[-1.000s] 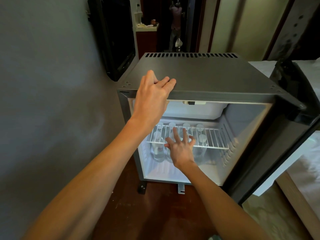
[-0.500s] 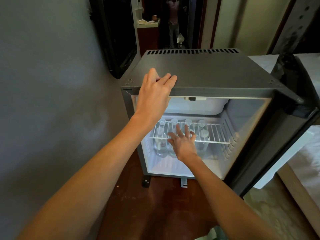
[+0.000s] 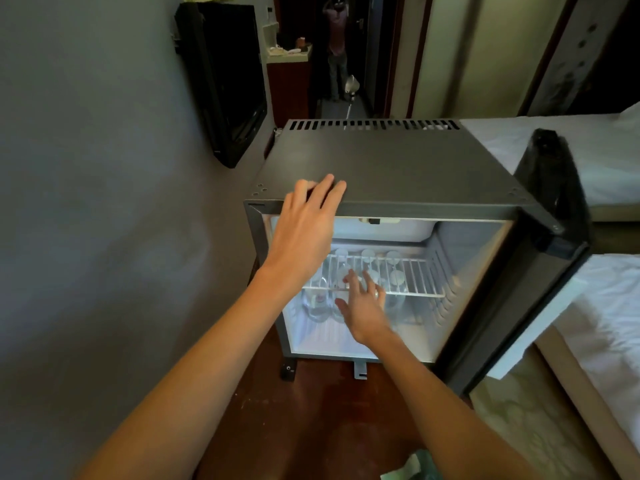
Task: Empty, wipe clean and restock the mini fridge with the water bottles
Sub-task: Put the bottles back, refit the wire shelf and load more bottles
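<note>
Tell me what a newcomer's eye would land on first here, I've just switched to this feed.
The open mini fridge in the middle, its lit white inside bright against the dim room, with its door swung out to the right. The left hand rests flat on its top front edge while the right hand, fingers spread, reaches in at the wire shelf. Water bottles stand beneath that shelf.

Mini fridge (image 3: 381, 161) mouth faces you; its door (image 3: 550, 188) stands wide at right, off your line. The wire shelf (image 3: 415, 275) bars the cavity mid-height. The water bottles (image 3: 317, 306) stand under it, caps near the bars, so your way out is forward over the white floor. Wall (image 3: 104, 202) close on the left, bed (image 3: 606, 306) just beyond the door.
</note>
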{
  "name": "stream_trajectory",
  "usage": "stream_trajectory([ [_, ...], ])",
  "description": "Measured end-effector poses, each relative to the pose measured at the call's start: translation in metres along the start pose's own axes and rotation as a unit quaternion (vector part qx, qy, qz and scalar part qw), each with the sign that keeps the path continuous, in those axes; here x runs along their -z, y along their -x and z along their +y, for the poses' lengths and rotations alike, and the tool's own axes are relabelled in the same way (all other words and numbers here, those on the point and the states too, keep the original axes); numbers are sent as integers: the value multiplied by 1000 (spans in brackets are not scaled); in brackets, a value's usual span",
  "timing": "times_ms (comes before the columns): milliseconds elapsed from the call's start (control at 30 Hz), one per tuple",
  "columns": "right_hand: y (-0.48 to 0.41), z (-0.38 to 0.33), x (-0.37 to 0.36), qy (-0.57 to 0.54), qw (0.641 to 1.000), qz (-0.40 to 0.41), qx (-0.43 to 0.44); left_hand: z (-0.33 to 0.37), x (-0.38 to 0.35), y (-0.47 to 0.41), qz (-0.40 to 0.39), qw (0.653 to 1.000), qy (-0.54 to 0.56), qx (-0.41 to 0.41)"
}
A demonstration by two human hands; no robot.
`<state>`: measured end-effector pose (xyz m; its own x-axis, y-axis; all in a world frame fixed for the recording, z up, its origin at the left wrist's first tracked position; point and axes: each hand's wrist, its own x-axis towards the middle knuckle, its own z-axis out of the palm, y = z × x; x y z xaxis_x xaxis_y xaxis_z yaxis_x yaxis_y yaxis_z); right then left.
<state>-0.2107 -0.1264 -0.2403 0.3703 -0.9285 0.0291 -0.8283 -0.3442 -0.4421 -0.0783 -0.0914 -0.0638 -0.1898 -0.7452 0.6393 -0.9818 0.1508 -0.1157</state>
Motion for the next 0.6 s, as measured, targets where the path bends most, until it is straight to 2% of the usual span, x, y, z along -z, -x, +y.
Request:
stream_trajectory([
  [200, 99, -3, 4, -55, 997, 31, 37, 37, 1, 71, 30, 988, 143, 43],
  [367, 170, 54, -15, -54, 998, 23, -37, 79, -47, 142, -125, 958, 255, 49],
  [600, 237, 107, -38, 35, 990, -45, -127, 142, -95, 213, -289, 907, 302, 45],
])
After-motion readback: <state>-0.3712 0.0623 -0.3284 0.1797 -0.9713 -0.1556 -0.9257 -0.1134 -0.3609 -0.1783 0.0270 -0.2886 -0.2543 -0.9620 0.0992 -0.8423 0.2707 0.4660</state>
